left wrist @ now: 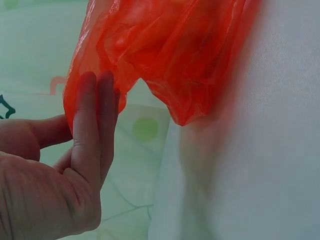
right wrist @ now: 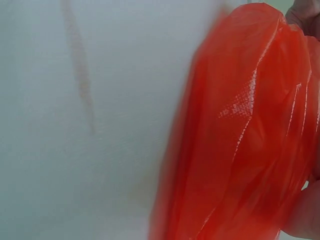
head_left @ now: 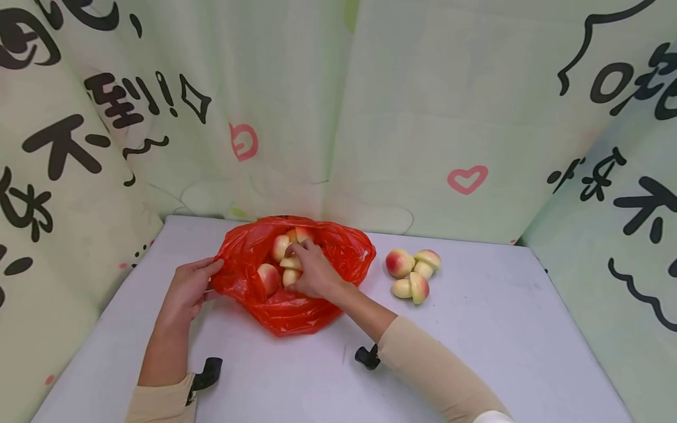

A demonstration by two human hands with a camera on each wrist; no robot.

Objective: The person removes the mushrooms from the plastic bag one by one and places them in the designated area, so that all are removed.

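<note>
A red plastic bag [head_left: 317,320] lies on the table with its mouth spread wide. My left hand [head_left: 191,285] pinches the bag's left rim between thumb and fingers; in the left wrist view the hand's long fingers [left wrist: 86,117] lie straight against the thin film. Inside the bag are several mushroom-shaped pieces with cream stems and red-yellow caps. Reaching in from the right, my right hand [head_left: 315,273] has its thumb and fingers around one mushroom-shaped piece [head_left: 291,271]. A reddish rounded piece [head_left: 269,278] sits beside it. The right wrist view mostly catches the bag's outer side.
Right of the bag, a round red-yellow piece [head_left: 399,262] and two mushroom-shaped pieces [head_left: 412,288] lie close together on the white table [head_left: 502,329]. Printed curtains [head_left: 391,117] stand along the table's back and sides.
</note>
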